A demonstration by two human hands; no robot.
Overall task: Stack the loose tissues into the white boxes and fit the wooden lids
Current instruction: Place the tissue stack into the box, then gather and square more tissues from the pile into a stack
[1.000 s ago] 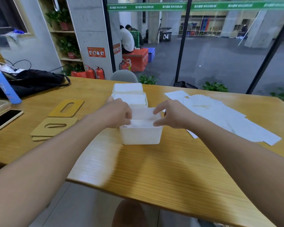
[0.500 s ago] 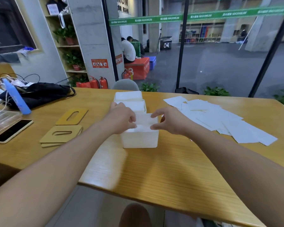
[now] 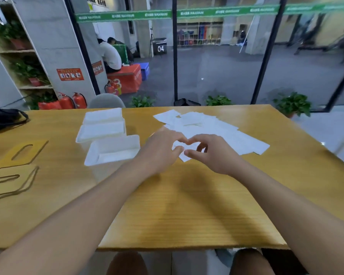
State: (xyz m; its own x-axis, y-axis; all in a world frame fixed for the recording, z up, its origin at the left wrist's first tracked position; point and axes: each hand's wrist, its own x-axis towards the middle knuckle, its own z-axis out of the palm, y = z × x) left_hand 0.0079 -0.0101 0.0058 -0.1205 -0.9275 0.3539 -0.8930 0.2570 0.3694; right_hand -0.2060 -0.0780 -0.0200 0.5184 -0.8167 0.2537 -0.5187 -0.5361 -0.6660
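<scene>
Three white boxes stand in a row on the wooden table: the nearest box [image 3: 91,158], a middle box [image 3: 99,133] and a far box [image 3: 102,116], all open, with white tissue inside. To their right, loose tissues [image 3: 216,128] lie spread out. My left hand [image 3: 161,149] rests its arched fingers and thumb on the near end of that pile. Beside it, my right hand [image 3: 214,155] pinches the near corner of a tissue [image 3: 184,158] between thumb and curled forefinger. A wooden lid [image 3: 34,149] and a stack of lids [image 3: 14,187] lie at the left.
A black bag [image 3: 4,118] lies at the table's far left. A grey chair [image 3: 106,101] stands behind the far edge, in front of a glass wall. The table's front edge [image 3: 187,246] runs just above my knees.
Both hands have left the nearest box and moved right to the near end of the loose tissues. The view has swung right with them.
</scene>
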